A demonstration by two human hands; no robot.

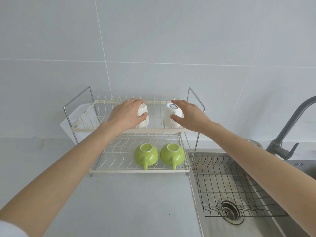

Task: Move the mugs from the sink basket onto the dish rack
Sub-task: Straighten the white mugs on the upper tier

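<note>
Bright, even, diffuse daylight; source not visible. Pale tiled wall (153,40) and grey counter (128,202) evenly lit, no glare. Shadows soft and faint, thin one under front edge of dish rack (136,171). Dull sheen on steel sink (266,224). Wide-angle distortion: tile seams bow and splay toward corners, forearms stretch at lower edges. Centre fairly sharp; slight compression softness overall; white sleeve (10,230) blurred in bottom left corner.

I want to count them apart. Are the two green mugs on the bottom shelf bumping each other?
Apart. The head view shows a thin strip of wire shelf between the left green mug and the right green mug.
</note>
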